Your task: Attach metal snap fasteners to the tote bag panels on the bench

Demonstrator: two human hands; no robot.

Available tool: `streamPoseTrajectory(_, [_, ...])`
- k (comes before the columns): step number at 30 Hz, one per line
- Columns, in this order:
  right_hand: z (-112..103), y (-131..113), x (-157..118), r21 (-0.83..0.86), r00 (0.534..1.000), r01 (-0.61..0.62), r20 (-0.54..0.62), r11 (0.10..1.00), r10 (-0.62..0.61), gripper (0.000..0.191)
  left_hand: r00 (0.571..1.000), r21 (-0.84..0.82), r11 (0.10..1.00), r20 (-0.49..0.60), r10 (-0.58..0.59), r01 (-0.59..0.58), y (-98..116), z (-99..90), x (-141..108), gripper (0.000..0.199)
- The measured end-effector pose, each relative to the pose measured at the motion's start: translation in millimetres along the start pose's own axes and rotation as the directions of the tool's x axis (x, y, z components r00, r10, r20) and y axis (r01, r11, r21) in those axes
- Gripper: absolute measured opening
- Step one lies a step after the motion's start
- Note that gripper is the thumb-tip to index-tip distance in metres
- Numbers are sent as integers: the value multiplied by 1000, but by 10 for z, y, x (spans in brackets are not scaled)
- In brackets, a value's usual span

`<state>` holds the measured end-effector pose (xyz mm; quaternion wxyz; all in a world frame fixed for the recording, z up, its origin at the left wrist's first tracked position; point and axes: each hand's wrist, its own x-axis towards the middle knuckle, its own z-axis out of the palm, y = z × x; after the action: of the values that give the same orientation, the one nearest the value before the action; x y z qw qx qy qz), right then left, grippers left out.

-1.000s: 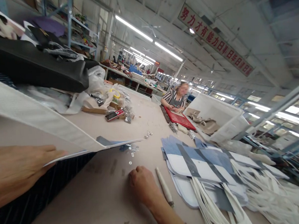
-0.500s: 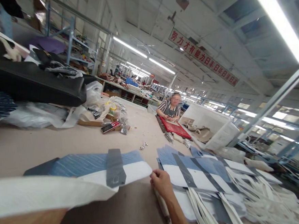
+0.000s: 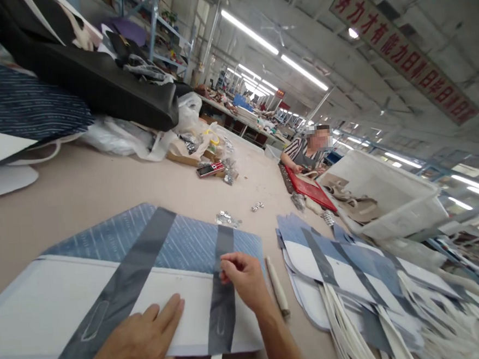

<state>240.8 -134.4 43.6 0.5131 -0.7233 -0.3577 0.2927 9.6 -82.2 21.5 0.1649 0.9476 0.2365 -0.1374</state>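
A blue-and-white bag panel [image 3: 171, 285] with two dark grey strips [image 3: 136, 258] lies flat on the table before me. My left hand [image 3: 142, 339] rests on its white part with fingers stretched out, pressing it down. Over the right-hand strip, my right hand [image 3: 244, 280] has thumb and forefinger pinched together; whatever is between them is too small to make out. A pale rod [image 3: 277, 289] lies just right of that hand. Beyond the panel's far edge is a little heap of silvery metal bits [image 3: 228, 219].
On the right are stacked similar panels [image 3: 302, 257] with white straps [image 3: 348, 330]. Farther back are a white bin [image 3: 396, 190], a red tray [image 3: 312, 191] and a seated co-worker [image 3: 303, 153]. A phone [image 3: 210, 169] and black material [image 3: 105, 79] lie to the left.
The panel, lifted and tilted before, now lies flat on the table. My left hand has come into view on top of it. My right hand has moved from its corner onto the strip.
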Motion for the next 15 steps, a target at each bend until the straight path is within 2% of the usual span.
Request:
streamPoseTrajectory(1, [114,2,-20,-77,995,98,38,992,-95,22,999,3,1000,-44,11,-10,-5,54,-23,74])
streamPoseTrajectory(2, [212,4,-35,-171,970,239,90,956,-226,17,993,18,1000,-114,16,-14,-7,127,-44,72])
streamPoseTrajectory(3, [294,7,-44,-261,915,401,156,878,-372,17,980,40,999,-198,22,-15,-5,210,-60,70])
streamPoseTrajectory(5, [413,13,-43,-371,739,673,306,640,-600,21,927,87,996,-373,38,-6,7,371,-77,66])
streamPoseTrajectory(6, [455,14,-34,-390,664,746,360,540,-656,22,895,109,994,-442,59,-12,14,438,-77,63])
streamPoseTrajectory(8, [513,6,-4,-414,567,816,433,404,-701,20,850,141,989,-516,102,-33,21,528,-70,59])
streamPoseTrajectory(9, [531,-4,12,-425,539,832,463,358,-704,19,831,155,987,-544,121,-42,22,552,-66,58])
streamPoseTrajectory(11, [554,-33,41,-438,513,846,516,304,-686,18,790,179,983,-595,148,-49,22,567,-68,55])
streamPoseTrajectory(15, [563,-89,67,-459,515,849,614,260,-598,17,730,192,980,-663,164,-47,35,515,-100,44])
